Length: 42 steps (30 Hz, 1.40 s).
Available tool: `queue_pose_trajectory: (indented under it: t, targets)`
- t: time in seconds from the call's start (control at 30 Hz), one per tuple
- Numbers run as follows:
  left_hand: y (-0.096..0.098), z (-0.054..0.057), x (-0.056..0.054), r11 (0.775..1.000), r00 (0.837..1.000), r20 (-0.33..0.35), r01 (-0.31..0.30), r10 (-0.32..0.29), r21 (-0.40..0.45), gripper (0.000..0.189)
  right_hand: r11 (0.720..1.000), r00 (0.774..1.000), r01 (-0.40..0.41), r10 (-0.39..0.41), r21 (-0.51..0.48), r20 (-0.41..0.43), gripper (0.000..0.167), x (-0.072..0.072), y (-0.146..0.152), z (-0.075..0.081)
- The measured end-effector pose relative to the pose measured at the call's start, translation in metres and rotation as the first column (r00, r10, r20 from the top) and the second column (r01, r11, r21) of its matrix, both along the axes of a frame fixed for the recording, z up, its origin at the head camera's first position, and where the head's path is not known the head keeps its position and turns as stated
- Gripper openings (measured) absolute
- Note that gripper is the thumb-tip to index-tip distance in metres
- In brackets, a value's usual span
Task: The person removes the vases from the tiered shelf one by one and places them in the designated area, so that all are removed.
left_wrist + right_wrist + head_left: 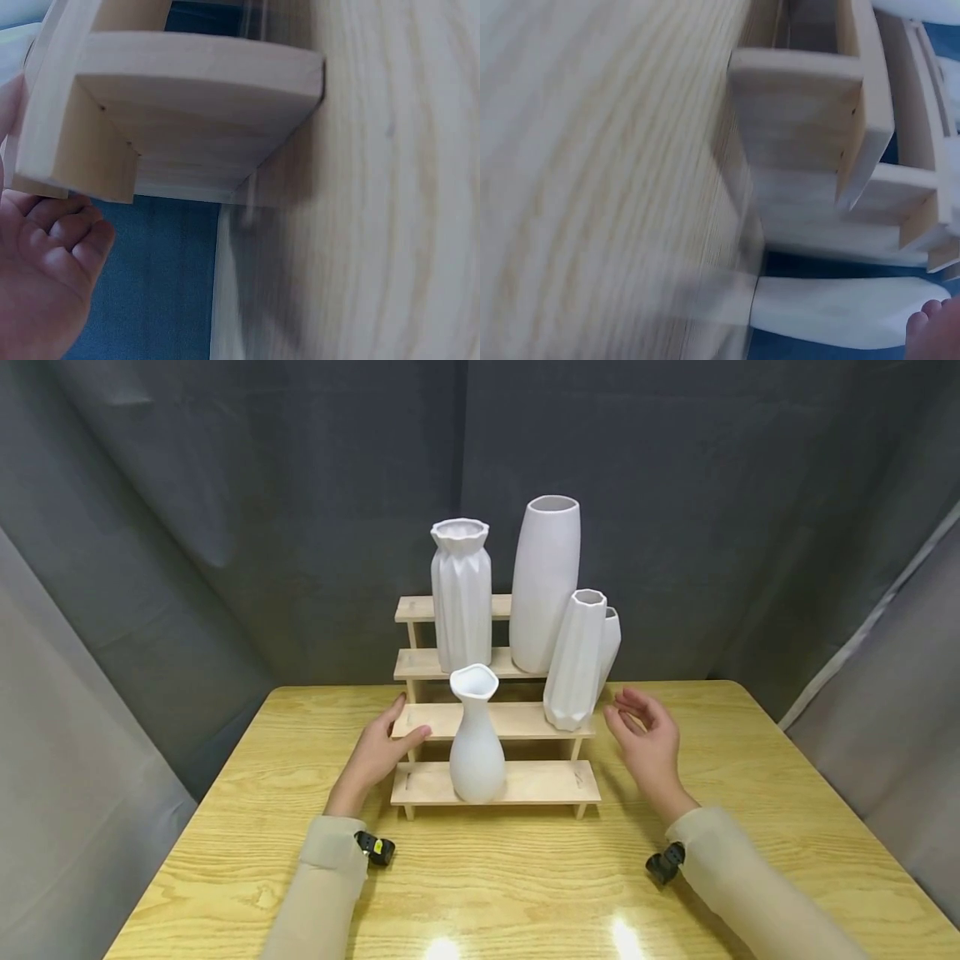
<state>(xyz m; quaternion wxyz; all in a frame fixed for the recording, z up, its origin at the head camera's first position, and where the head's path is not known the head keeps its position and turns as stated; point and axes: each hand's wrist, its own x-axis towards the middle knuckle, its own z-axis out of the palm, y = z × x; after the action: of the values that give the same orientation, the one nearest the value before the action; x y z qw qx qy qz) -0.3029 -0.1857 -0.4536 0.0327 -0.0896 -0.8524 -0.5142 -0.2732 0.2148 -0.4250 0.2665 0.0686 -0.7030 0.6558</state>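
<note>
A four-tier wooden display stand stands on the table. My left hand holds its left end at the second tier from the front, thumb on top; in the left wrist view its fingers curl beside the board's underside. My right hand hovers off the stand's right side, fingers loosely bent around nothing. A slim-necked white vase is on the front tier. One fluted vase leans right on the second tier. On the third are a pleated vase and a tall smooth vase.
Behind the leaning vase, another white vase is partly hidden; the right wrist view shows this white vase standing on the table beside the stand. Dark grey curtains enclose the back and sides of the wood-grain table.
</note>
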Motion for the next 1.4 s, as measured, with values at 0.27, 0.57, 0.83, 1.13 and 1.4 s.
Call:
queue_pose_trajectory:
  t: [0.27, 0.57, 0.83, 1.13, 1.4]
  targets:
    - [-0.001, 0.000, 0.000, 1.000, 1.000, -0.002, 0.000, 0.000, -0.007, 0.103, 1.000, 1.000, 0.009, -0.009, -0.015, -0.023, 0.036, 0.019, -0.008, 0.002]
    - [-0.001, 0.000, 0.000, 1.000, 1.000, 0.007, 0.001, -0.001, -0.004, 0.101, 0.999, 0.994, -0.044, 0.043, -0.014, -0.099, 0.039, 0.027, -0.008, -0.011]
    - [0.000, 0.000, 0.000, 1.000, 1.000, 0.003, 0.002, -0.002, -0.005, 0.099, 0.995, 0.980, -0.096, 0.099, 0.025, -0.174, 0.040, 0.041, -0.012, -0.012]
    - [-0.001, -0.001, 0.001, 1.000, 1.000, 0.000, 0.003, -0.003, -0.003, 0.099, 0.989, 0.968, -0.096, 0.119, 0.116, -0.219, 0.048, 0.053, -0.018, -0.013]
    - [0.000, -0.001, 0.000, 1.000, 1.000, 0.000, 0.000, 0.000, -0.003, 0.102, 0.982, 0.956, -0.161, 0.181, 0.104, -0.229, 0.050, 0.060, -0.027, -0.007]
